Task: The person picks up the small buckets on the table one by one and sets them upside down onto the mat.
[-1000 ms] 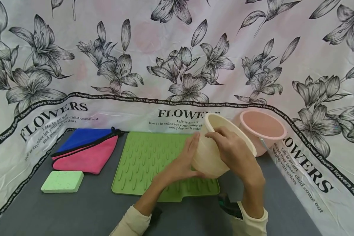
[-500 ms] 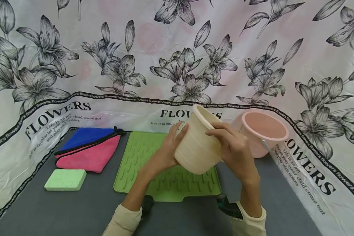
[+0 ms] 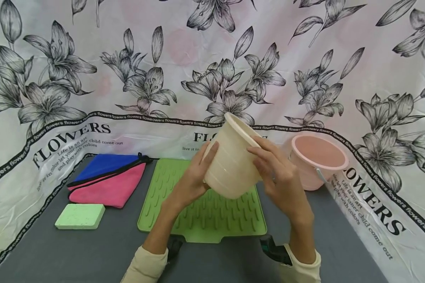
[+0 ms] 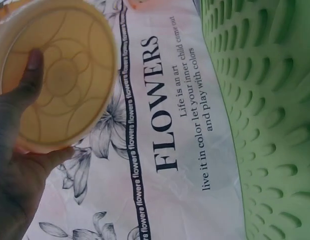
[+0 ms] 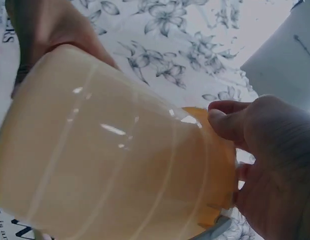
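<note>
A cream plastic bucket [image 3: 230,165] is held up in both hands above the green ridged mat [image 3: 202,220], tilted with its mouth up and to the right. My left hand [image 3: 193,179] grips its lower left side. In the left wrist view, that thumb lies across the bucket's round base [image 4: 64,115], which has a moulded flower pattern. My right hand [image 3: 281,179] holds the rim on the right, thumb and fingers pinching it in the right wrist view. There, a bit of grey handle [image 5: 217,230] shows below the rim. The bucket's inside is mostly hidden.
A pink bucket [image 3: 313,175] with a light handle stands behind on the right. On the left lie a folded blue-and-pink cloth [image 3: 109,179] with black edging and a pale green sponge [image 3: 80,216]. Flower-printed sheeting [image 3: 145,133] hangs behind the grey table [image 3: 120,243].
Both hands have brought the cream bucket left and upward, tipping it so more of its side faces the head view. The right hand's fingers have shifted along the rim.
</note>
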The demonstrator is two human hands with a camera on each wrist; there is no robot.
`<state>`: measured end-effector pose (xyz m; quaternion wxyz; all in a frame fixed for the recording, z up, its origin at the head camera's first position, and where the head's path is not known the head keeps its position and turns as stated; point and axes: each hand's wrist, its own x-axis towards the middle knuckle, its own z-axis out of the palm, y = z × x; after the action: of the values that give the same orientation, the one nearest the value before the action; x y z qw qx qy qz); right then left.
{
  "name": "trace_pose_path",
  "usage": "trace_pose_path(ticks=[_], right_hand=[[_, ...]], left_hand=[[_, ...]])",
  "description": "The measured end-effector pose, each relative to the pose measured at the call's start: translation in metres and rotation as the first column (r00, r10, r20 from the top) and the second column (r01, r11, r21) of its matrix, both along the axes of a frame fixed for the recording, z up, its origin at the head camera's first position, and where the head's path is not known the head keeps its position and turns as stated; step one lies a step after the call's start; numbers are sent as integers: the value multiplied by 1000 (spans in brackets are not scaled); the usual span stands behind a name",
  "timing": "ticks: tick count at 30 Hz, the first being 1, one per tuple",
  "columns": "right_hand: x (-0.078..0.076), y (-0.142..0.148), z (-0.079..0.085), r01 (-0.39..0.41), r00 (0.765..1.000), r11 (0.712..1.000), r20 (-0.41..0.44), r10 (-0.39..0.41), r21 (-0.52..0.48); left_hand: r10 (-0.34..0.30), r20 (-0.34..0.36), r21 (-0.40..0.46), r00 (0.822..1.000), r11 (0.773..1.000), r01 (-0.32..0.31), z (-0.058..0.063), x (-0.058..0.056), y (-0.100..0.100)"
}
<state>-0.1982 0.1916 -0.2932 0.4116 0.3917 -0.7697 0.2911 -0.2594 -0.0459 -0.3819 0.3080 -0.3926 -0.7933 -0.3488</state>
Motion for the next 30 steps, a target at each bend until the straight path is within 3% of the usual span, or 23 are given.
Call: trace_pose_path(ticks=[5,8,11,12,14,17,18,20,22,25,27,30], right_hand=[[-4,-11,-2,102,986,995,-133,-99,12],[-7,-22,-5,165,957,986,-242,-161,-6],[-8,-33,-9,162,926,986,-341,-164,-36],[-9,-36,-11,150,913,987,-375,-158,-52],[-12,-42,-14,99,890,990,-436,-131,-97],[-17,-48,-19,34,866,989,-489,-101,-144],[-19,-48,-21,17,869,989,-487,-88,-149],[-22,-47,-22,-7,890,990,-451,-58,-140],[-25,-45,-23,-26,919,992,-393,-23,-120],[-30,-44,-25,-75,950,992,-309,39,-104],[-32,-45,-26,-120,957,986,-278,84,-113],[-33,-45,-27,-167,953,977,-276,125,-136]], left_hand=[[83,-113,41,990,996,-79,2,4,3],[129,-185,107,974,988,-111,3,7,7],[166,-252,211,953,971,-114,3,7,11],[159,-247,262,956,961,-92,5,6,12],[118,-225,382,967,924,-24,11,6,14],[50,-175,563,983,824,58,16,8,15],[46,-160,604,986,794,61,15,9,13],[61,-149,642,987,765,50,12,13,9],[91,-143,633,986,774,20,10,16,3],[42,-110,603,993,797,33,18,20,-4],[33,-100,574,994,818,31,21,23,-7],[73,-91,542,993,840,-12,23,28,-13]])
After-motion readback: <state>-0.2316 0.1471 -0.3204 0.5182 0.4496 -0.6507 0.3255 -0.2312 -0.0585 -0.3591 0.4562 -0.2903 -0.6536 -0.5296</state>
